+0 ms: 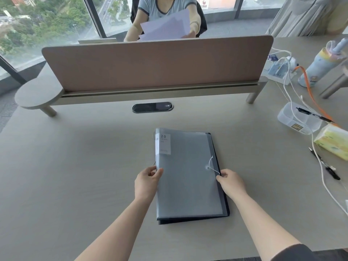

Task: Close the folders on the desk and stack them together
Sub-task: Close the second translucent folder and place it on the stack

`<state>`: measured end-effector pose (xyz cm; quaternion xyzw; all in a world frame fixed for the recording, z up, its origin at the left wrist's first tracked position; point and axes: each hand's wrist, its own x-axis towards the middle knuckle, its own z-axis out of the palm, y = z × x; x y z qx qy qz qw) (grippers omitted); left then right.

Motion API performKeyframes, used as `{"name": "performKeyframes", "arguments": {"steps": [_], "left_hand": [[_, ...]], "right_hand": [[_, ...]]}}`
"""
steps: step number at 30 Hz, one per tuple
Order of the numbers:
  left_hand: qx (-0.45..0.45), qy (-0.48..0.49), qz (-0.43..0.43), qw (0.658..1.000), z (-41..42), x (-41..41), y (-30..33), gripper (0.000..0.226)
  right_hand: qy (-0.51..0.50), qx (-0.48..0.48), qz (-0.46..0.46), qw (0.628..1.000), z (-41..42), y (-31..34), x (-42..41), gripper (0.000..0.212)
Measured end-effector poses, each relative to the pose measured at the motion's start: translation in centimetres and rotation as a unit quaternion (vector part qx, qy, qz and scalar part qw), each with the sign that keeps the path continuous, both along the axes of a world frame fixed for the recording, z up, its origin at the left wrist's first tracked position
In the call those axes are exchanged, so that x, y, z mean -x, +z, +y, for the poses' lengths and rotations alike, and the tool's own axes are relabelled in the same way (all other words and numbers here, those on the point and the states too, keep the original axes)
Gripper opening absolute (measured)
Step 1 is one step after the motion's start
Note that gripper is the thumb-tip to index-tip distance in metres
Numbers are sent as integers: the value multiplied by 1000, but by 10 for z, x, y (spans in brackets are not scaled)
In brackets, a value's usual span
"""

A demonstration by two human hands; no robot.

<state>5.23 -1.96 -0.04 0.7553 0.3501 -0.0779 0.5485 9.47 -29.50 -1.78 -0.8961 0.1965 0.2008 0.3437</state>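
Head view: two folders lie stacked on the desk [75,157], directly between the two hands. The grey folder [186,176] rests closed on top; the dark folder [224,194] lies beneath it, its edge showing past the right and near sides of the grey cover. The left hand [148,182] grips the left, spine-side edge of the grey folder, thumb on the cover and fingers curled under the edge, pressed together on the plastic. The right hand [230,182] pinches the white elastic cord [213,167] at the right edge, just outboard of the round button [207,167] to which the cord runs. Handling judgement: the grey cover is thin translucent plastic, so expect a light, flexible item that bows if lifted by one corner, with a smooth surface likely to slide over the dark folder below. The label [163,144], beyond the left grip, indicates multiple pockets; moderate weight is probable, though the contents cannot be seen. Recommended hold: support both long edges, as the hands are now placed, or grip the spine side, where the cover should be stiffest. The cord is thin and stretchy; tension it gently to avoid snap-back. Whether the cord is fully looped on the button cannot be determined.
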Motion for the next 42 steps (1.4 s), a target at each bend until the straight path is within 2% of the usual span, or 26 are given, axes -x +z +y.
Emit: {"name": "performKeyframes", "arguments": {"steps": [9, 24, 28, 36, 42], "left_hand": [[-5, -1, 9, 1000, -2, -1, 5, 47], [29, -7, 31, 999, 4, 5, 2, 41], [64, -5, 39, 997, 5, 9, -1, 35], [81, 15, 35, 996, 24, 12, -4, 32], [63, 28, 17, 997, 43, 16, -1, 17]], "right_hand": [[-3, 19, 2, 1000, -3, -5, -3, 26], [-11, 11, 9, 1000, -2, -6, 0, 18], [-37, -20, 24, 999, -2, -5, -2, 11], [-50, -68, 58, 995, 12, -12, 1, 33], [-24, -78, 55, 995, 32, -19, 6, 23]]}}
